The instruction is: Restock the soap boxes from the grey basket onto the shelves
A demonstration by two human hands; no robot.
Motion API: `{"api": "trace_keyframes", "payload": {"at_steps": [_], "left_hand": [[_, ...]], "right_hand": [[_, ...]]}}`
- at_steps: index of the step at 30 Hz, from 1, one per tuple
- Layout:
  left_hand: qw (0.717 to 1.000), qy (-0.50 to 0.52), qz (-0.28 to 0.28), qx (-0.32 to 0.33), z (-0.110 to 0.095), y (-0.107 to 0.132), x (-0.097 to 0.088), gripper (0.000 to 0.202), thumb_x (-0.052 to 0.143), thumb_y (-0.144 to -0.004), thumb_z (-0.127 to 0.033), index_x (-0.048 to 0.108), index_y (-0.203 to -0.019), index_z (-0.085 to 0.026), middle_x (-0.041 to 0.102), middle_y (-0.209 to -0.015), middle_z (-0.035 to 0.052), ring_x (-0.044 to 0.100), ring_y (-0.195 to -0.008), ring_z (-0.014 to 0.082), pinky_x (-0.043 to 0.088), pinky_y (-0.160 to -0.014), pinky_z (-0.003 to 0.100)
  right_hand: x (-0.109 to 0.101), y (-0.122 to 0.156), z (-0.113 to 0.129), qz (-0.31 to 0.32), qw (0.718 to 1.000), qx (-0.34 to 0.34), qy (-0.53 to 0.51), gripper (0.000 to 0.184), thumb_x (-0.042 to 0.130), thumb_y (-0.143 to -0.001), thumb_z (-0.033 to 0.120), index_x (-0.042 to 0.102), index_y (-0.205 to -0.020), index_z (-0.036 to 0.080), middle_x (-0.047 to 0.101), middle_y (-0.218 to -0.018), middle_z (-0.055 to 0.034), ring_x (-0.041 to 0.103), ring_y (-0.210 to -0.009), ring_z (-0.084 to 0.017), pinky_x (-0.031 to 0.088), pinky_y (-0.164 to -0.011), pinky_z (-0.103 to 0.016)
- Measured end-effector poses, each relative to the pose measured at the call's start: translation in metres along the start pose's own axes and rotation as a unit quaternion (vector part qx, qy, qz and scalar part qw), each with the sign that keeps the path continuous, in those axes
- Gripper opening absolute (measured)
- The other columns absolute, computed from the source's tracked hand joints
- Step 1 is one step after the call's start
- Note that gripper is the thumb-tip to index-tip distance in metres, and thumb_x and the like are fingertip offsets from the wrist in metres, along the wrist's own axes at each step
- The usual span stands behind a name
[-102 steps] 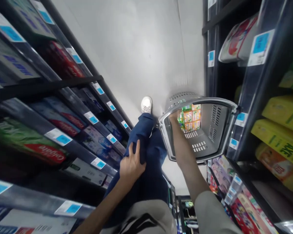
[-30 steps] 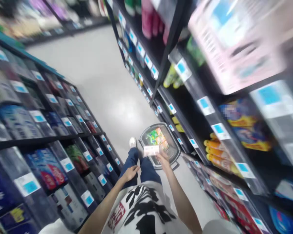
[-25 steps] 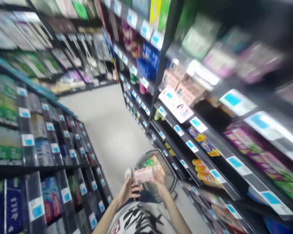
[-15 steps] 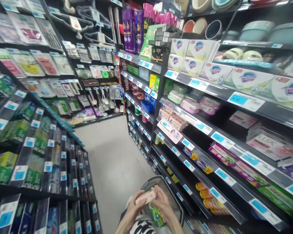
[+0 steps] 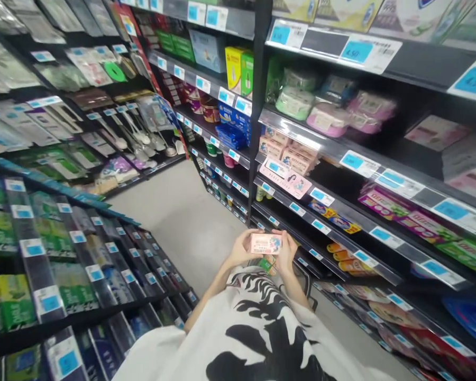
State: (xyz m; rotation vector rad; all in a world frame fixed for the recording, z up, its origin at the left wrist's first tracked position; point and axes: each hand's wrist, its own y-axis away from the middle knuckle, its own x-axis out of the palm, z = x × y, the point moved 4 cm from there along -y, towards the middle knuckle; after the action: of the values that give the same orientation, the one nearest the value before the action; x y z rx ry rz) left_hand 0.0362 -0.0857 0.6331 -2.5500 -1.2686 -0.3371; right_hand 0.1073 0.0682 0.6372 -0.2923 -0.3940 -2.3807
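Note:
In the head view a small pink soap box [image 5: 266,244] with printed lettering and a blue-and-red picture is held level, its printed face turned up. My left hand [image 5: 243,248] is closed on its left end, and my right hand [image 5: 286,251] is closed on its right end. Just below the box shows part of a green and orange package [image 5: 268,264], over the shopping basket. Only the dark rim of the basket [image 5: 310,288] is seen beside my right forearm. My white shirt with black print covers the rest.
Shelves with price tags run along both sides of a grey floor aisle [image 5: 174,211]. Similar pink boxes [image 5: 299,159] stand on the right shelf, near soap dishes [image 5: 295,103]. Toothpaste-like green cartons [image 5: 8,301] fill the left rack. Ladles [image 5: 140,135] hang at the back.
The view has tilted down and come closer to the right shelf. Both hands have lifted the pink soap box away from the basket and turned its printed face up.

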Motion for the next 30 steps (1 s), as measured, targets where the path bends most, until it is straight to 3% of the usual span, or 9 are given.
{"api": "trace_keyframes", "payload": {"at_steps": [6, 11, 14, 16, 18, 20, 24, 27, 30], "left_hand": [[0.999, -0.017, 0.03, 0.003, -0.016, -0.008, -0.035, 0.084, 0.103, -0.05, -0.04, 0.061, -0.119, -0.015, 0.067, -0.131, 0.0209, 0.061, -0.13, 0.035, 0.044, -0.115, 0.051], [0.999, 0.001, -0.045, -0.027, -0.013, -0.013, -0.048, 0.084, 0.102, -0.049, -0.041, 0.058, -0.116, -0.017, 0.068, -0.128, 0.0177, 0.063, -0.125, 0.0311, 0.048, -0.111, 0.046], [0.988, 0.015, -0.119, -0.093, -0.001, -0.014, -0.052, 0.081, 0.101, -0.049, -0.041, 0.055, -0.112, -0.018, 0.068, -0.122, 0.0139, 0.065, -0.118, 0.0277, 0.052, -0.103, 0.042], [0.979, 0.028, -0.138, -0.149, 0.01, -0.012, -0.051, 0.078, 0.1, -0.05, -0.043, 0.055, -0.107, -0.018, 0.069, -0.116, 0.0114, 0.067, -0.112, 0.0259, 0.054, -0.098, 0.039], [0.972, 0.042, -0.109, -0.203, 0.02, -0.005, -0.047, 0.073, 0.099, -0.053, -0.042, 0.056, -0.107, -0.017, 0.071, -0.11, 0.0101, 0.068, -0.105, 0.0238, 0.054, -0.094, 0.037], [0.964, 0.057, -0.043, -0.257, 0.027, 0.003, -0.039, 0.072, 0.098, -0.057, -0.036, 0.058, -0.114, -0.016, 0.072, -0.106, 0.01, 0.07, -0.098, 0.0222, 0.055, -0.091, 0.036], [0.938, 0.057, 0.087, -0.331, 0.028, 0.02, -0.026, 0.071, 0.096, -0.062, -0.026, 0.064, -0.125, -0.014, 0.074, -0.109, 0.0125, 0.071, -0.098, 0.0252, 0.055, -0.093, 0.039], [0.925, 0.043, 0.083, -0.369, 0.026, 0.023, -0.028, 0.062, 0.096, -0.064, -0.028, 0.069, -0.118, -0.014, 0.075, -0.106, 0.0122, 0.072, -0.097, 0.026, 0.056, -0.091, 0.036], [0.917, 0.073, 0.015, -0.391, 0.026, 0.02, -0.036, 0.064, 0.094, -0.068, -0.036, 0.068, -0.121, -0.012, 0.075, -0.109, 0.014, 0.072, -0.096, 0.0246, 0.057, -0.087, 0.033]], "right_hand": [[0.029, 0.002, -0.011, -0.007, 1.0, 0.019, -0.022, 0.045, 0.072, -0.084, 0.061, 0.077, -0.085, 0.016, 0.08, -0.092, -0.0107, 0.071, -0.072, -0.022, 0.056, -0.068, -0.033], [0.045, 0.012, -0.024, 0.047, 0.991, 0.051, -0.116, 0.055, 0.07, -0.083, 0.067, 0.072, -0.114, 0.021, 0.075, -0.125, -0.013, 0.072, -0.109, -0.03, 0.061, -0.085, -0.042], [0.054, 0.021, -0.029, 0.088, 0.991, 0.02, -0.099, 0.066, 0.086, -0.073, 0.047, 0.064, -0.132, 0.027, 0.064, -0.144, -0.0101, 0.064, -0.128, -0.028, 0.056, -0.102, -0.041], [0.054, 0.025, -0.034, 0.068, 0.995, -0.005, -0.068, 0.073, 0.091, -0.07, 0.033, 0.061, -0.136, 0.029, 0.063, -0.144, -0.0083, 0.063, -0.128, -0.025, 0.052, -0.109, -0.038], [0.049, 0.025, -0.038, 0.026, 0.998, -0.022, -0.053, 0.069, 0.089, -0.073, 0.033, 0.061, -0.136, 0.029, 0.067, -0.138, -0.0076, 0.065, -0.124, -0.024, 0.052, -0.108, -0.038], [0.044, 0.025, -0.04, -0.006, 0.999, -0.029, -0.026, 0.057, 0.085, -0.076, 0.039, 0.066, -0.129, 0.027, 0.072, -0.128, -0.0078, 0.068, -0.116, -0.025, 0.055, -0.102, -0.038], [0.047, 0.022, -0.039, 0.057, 0.994, -0.001, 0.098, 0.036, 0.082, -0.077, 0.049, 0.078, -0.099, 0.021, 0.078, -0.102, -0.0087, 0.072, -0.096, -0.026, 0.057, -0.09, -0.038], [0.052, 0.022, -0.036, 0.104, 0.985, 0.026, 0.134, 0.037, 0.081, -0.078, 0.055, 0.08, -0.092, 0.021, 0.079, -0.1, -0.0093, 0.073, -0.096, -0.027, 0.057, -0.092, -0.04], [0.059, 0.028, -0.031, 0.203, 0.968, 0.017, 0.149, 0.046, 0.072, -0.086, 0.061, 0.079, -0.112, 0.024, 0.074, -0.124, -0.0101, 0.067, -0.121, -0.03, 0.051, -0.108, -0.043]]}}
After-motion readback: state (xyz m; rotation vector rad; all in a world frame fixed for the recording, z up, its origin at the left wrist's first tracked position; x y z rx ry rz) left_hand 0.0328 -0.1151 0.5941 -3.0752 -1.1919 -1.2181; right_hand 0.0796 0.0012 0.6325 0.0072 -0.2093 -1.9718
